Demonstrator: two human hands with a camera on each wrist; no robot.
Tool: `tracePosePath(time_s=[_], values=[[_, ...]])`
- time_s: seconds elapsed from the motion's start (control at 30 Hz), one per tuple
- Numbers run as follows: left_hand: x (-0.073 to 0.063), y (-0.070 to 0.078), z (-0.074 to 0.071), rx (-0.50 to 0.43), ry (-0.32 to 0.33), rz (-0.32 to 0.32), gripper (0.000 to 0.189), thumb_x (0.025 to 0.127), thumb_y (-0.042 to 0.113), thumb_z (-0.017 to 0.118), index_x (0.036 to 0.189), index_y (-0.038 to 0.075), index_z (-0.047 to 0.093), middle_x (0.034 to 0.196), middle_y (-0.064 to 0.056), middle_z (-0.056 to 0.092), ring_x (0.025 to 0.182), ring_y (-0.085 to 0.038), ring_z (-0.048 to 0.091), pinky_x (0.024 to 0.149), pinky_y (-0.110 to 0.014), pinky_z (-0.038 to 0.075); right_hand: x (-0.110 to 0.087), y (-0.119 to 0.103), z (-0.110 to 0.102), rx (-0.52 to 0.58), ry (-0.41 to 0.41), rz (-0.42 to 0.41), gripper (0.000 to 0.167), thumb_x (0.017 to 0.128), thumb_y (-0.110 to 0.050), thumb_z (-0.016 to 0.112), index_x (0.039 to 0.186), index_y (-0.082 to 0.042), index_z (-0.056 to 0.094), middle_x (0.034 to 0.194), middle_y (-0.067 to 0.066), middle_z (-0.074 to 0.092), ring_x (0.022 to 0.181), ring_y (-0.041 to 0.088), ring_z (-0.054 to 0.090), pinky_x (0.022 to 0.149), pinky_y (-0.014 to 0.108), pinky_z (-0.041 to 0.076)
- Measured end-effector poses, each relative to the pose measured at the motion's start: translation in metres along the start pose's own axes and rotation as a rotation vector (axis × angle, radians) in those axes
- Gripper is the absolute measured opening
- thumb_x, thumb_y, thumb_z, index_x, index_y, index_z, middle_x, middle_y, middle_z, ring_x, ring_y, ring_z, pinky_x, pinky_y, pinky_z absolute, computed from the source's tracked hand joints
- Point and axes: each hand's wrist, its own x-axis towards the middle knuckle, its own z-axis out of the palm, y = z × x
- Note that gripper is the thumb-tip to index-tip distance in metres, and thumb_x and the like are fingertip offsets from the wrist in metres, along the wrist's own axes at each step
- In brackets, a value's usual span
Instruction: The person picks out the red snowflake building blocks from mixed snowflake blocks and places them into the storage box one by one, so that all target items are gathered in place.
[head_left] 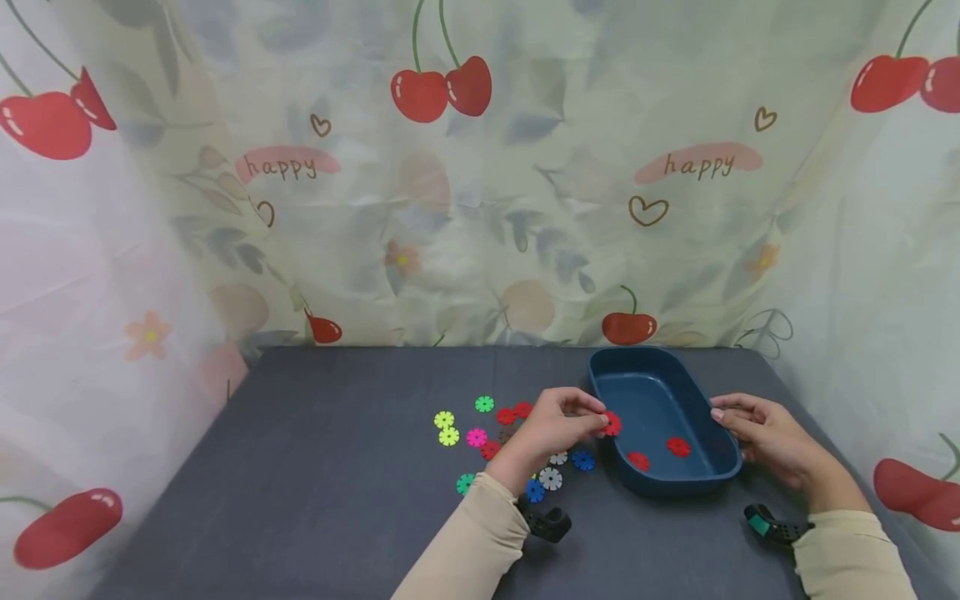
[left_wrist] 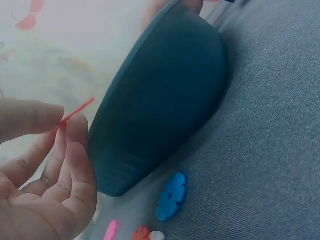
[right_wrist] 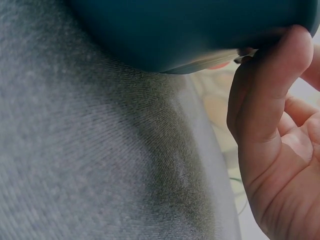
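Observation:
My left hand point(head_left: 551, 432) pinches a red notched snowflake disc point(head_left: 613, 424) between thumb and fingers, right at the left rim of a dark blue rectangular bin point(head_left: 647, 404). In the left wrist view the held disc point(left_wrist: 82, 107) shows edge-on beside the bin's outer wall point(left_wrist: 160, 85). My right hand point(head_left: 772, 442) holds the right rim of the bin with thumb and fingertips; in the right wrist view its thumb point(right_wrist: 295, 50) lies against the bin wall. Inside, one red disc point(head_left: 678, 447) lies on the bin floor and another red disc point(head_left: 638, 461) lies near the front left.
Left of the bin, several loose discs are spread on the dark grey table point(head_left: 322, 467): yellow point(head_left: 444, 419), green point(head_left: 484, 404), pink point(head_left: 477, 437), red point(head_left: 506, 416), blue point(head_left: 582, 461) and white point(head_left: 551, 478). My left forearm covers some. A cherry-print curtain point(head_left: 480, 208) surrounds the table.

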Motion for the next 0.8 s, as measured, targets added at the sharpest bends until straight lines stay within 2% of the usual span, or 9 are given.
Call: tracePosePath(time_s=[0.2, 0.43, 0.6, 0.8], values=[[0.001, -0.001, 0.002, -0.002, 0.003, -0.014, 0.015, 0.098, 0.011, 0.076, 0.111, 0.004, 0.075, 0.096, -0.006, 0.077, 0.083, -0.014, 0.076, 0.091, -0.042, 0.064, -0.003, -0.005, -0.002, -0.01, -0.015, -0.029, 0.035, 0.113, -0.027, 0.055, 0.143, -0.008, 0.053, 0.11, -0.016, 0.075, 0.091, 0.011, 0.074, 0.071, 0.039, 0.063], [0.001, -0.002, 0.001, -0.013, -0.025, -0.038, 0.014, 0.099, 0.016, 0.077, 0.109, 0.007, 0.076, 0.099, -0.003, 0.078, 0.089, -0.019, 0.077, 0.093, -0.043, 0.063, -0.005, -0.005, -0.001, 0.014, -0.023, -0.046, 0.019, 0.113, -0.024, 0.054, 0.131, -0.025, 0.059, 0.105, -0.014, 0.076, 0.086, 0.011, 0.073, 0.068, 0.036, 0.062], [0.001, -0.002, 0.0, -0.013, -0.028, -0.057, 0.015, 0.099, 0.02, 0.077, 0.109, 0.009, 0.076, 0.102, -0.002, 0.078, 0.089, -0.016, 0.077, 0.091, -0.039, 0.063, -0.004, -0.005, -0.001, 0.025, -0.019, -0.029, 0.018, 0.113, -0.025, 0.055, 0.13, -0.026, 0.06, 0.105, -0.014, 0.076, 0.086, 0.011, 0.074, 0.069, 0.037, 0.062], [0.0, -0.002, -0.008, -0.018, -0.011, -0.059, 0.017, 0.099, 0.024, 0.077, 0.111, 0.011, 0.076, 0.108, -0.008, 0.078, 0.099, -0.03, 0.078, 0.096, -0.045, 0.062, -0.004, -0.005, 0.001, 0.019, -0.016, -0.019, 0.019, 0.112, -0.026, 0.056, 0.131, -0.025, 0.06, 0.106, -0.015, 0.076, 0.087, 0.01, 0.074, 0.07, 0.037, 0.062]])
